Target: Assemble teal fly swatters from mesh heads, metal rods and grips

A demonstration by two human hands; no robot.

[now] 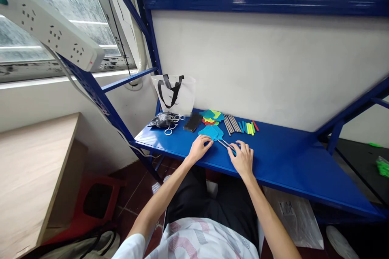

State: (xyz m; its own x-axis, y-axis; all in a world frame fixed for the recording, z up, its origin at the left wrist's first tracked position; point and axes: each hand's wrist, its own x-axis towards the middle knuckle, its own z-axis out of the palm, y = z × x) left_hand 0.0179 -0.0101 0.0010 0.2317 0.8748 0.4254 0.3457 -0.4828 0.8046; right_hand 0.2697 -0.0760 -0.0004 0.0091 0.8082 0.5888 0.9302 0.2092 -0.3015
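Observation:
Two blue fly swatters (212, 132) lie overlapped near the front of the blue table, with thin metal rods running down to the right. My left hand (199, 148) has its fingers bent at the lower edge of the swatter heads, thumb and fingertips close together there. Around the blue handle ends of the rods, my right hand (242, 158) is closed, hiding part of them. Just behind lies a stack of blue, yellow and red swatter heads (209, 116). Right of it are a row of metal rods (231, 124) and several coloured handle grips (248, 128).
A white bag (185, 93) with black straps stands at the back left. Before it are a black plastic package (162, 119), white rings (168, 131) and a dark phone-like slab (192, 122). A power strip (51, 24) hangs on the blue frame at upper left.

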